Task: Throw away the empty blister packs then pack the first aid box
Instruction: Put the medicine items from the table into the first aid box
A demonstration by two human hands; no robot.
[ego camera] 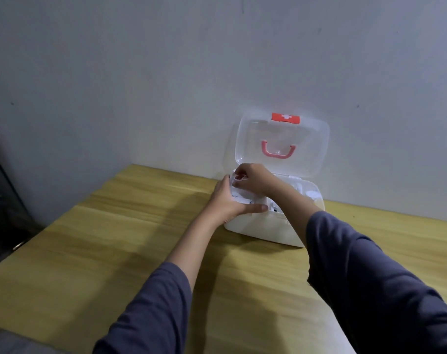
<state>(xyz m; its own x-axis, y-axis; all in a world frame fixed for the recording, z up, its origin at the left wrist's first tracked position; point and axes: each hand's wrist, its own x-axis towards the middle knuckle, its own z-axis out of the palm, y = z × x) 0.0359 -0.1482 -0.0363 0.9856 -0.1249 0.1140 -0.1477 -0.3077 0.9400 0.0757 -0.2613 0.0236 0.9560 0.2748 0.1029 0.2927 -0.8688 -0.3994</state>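
Observation:
A white first aid box (266,227) stands open at the back of the wooden table, against the wall. Its clear lid (312,139) leans upright, with a red clasp and a pink handle. My left hand (228,200) grips the box's left end, thumb lying along the front rim. My right hand (253,178) reaches over the box's left part with fingers pinched on something small and white that I cannot make out. White items lie inside the box, partly hidden by my hands. No blister pack shows.
The yellow wooden table (115,238) stretches toward me, its left edge running diagonally. A dark object (0,200) stands off the table at the left. A grey wall rises right behind the box.

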